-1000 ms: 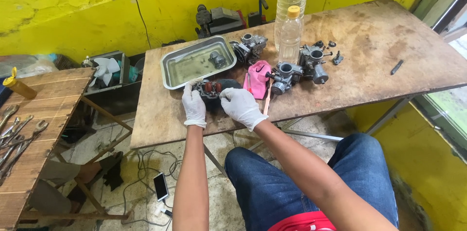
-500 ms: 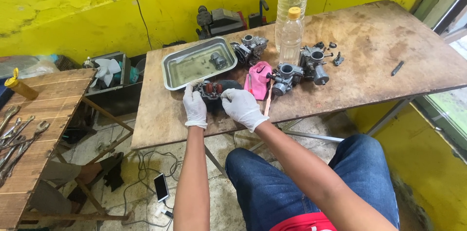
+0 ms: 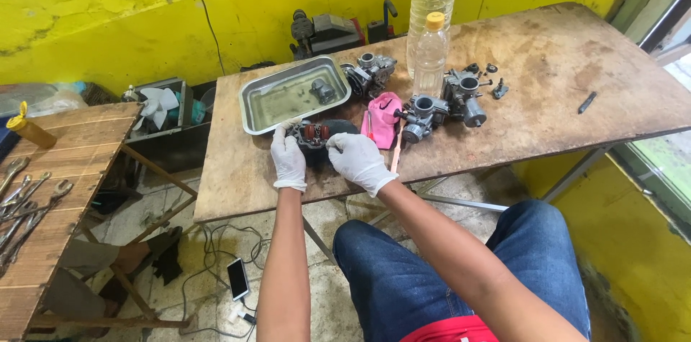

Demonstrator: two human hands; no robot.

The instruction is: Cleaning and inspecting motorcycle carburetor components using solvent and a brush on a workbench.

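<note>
Both gloved hands grip a dark carburetor part (image 3: 320, 137) at the near edge of the wooden table (image 3: 561, 75): the left hand (image 3: 288, 158) curls around its left side, the right hand (image 3: 358, 158) clasps its right. It sits just below a metal tray (image 3: 253, 106), apparently resting on the tabletop, with a pink cloth (image 3: 381, 117) beside it.

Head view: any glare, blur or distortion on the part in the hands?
Head view: even daylight, soft shadows; the dark carburetor part between the gloved left hand and right hand is sharp but small, its detail hard to read. Sheen on the liquid in the metal tray. Window strip at the right edge is washed out. Wide lens bows the table edges.
</note>
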